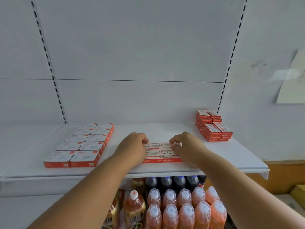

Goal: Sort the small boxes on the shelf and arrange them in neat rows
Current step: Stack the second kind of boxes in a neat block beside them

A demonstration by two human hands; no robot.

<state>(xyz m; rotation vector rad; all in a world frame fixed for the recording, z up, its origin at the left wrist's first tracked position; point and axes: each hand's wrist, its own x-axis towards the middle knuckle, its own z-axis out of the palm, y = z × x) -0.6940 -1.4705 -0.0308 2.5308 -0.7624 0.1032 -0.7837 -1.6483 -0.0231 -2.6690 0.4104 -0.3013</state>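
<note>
hands squaring up small red-and-white boxes on a white shelf

both hands are working at a block of small boxes [160,152] sitting mid-shelf near the front edge. these flat cardboard boxes are showing white tops with red borders; the red front faces are reading "wengu", and "24/6" is showing on the tops. the left hand [132,148] is curling its fingers against the block's left side, gripping it. the right hand [186,147] is pinching the far right corner box with its fingertips.

the shelf [222,156] is looking like smooth white painted metal, with a folded lip along the front.

to the left, a grid of wider flat boxes [80,145] is lying two across in neat rows, white on top with red sides; their print is too blurred to read. at the back right, a stack of small boxes [213,127] is standing in uneven tiers, also reading "wengu".

below the shelf, orange bottles [184,207] with clear caps are standing in rows, with dark bottles [173,181] behind them. a sheet of paper [292,80] is hanging on the right wall.
</note>
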